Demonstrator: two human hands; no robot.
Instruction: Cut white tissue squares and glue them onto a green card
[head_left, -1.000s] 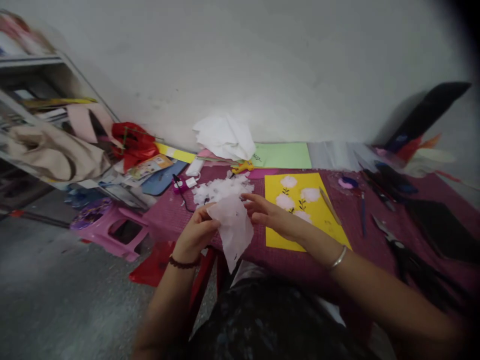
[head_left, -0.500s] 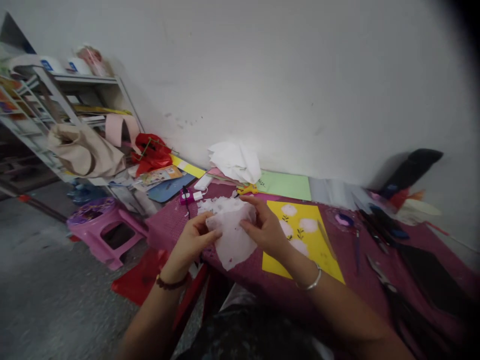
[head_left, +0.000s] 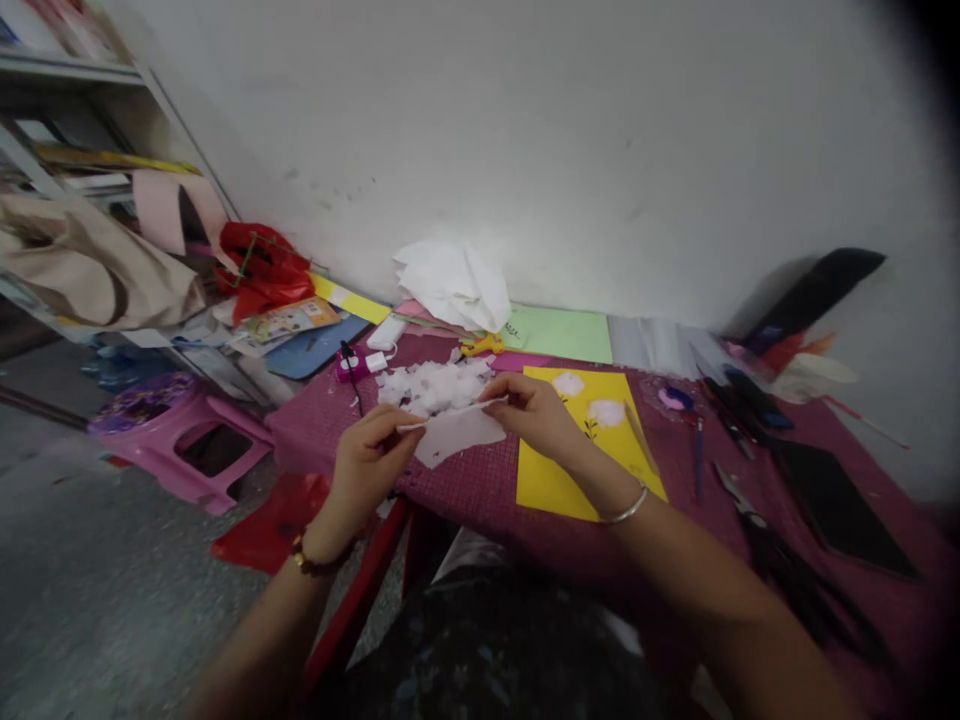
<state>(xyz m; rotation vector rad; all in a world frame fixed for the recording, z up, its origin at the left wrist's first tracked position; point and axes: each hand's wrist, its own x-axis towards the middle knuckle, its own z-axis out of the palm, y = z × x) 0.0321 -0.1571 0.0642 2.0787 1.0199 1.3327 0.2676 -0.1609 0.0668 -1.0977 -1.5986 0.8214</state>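
Note:
A thin white sheet (head_left: 461, 434) is stretched between my two hands over the purple table (head_left: 480, 480). My left hand (head_left: 369, 458) pinches its left edge, and my right hand (head_left: 531, 412) pinches the right edge between thumb and fingers. Just behind the sheet lies a heap of torn white pieces (head_left: 433, 385). Beside my right hand is a yellow card (head_left: 555, 470) with pale round blossoms and dark leaves, partly covered by my right forearm. A small yellow tool (head_left: 482, 345) rests behind the heap.
Crumpled white paper (head_left: 454, 285) and a green sheet (head_left: 566, 335) are by the wall. Scissors (head_left: 757, 520), a brush (head_left: 698, 460) and a dark flat object (head_left: 844, 510) lie at right. A pink stool (head_left: 187, 440) stands left of the table.
The view has shifted, so the shelf sits further left. The white sheet, which hung facing me, is now tilted flatter and pulled out between my hands, showing more of the heap behind.

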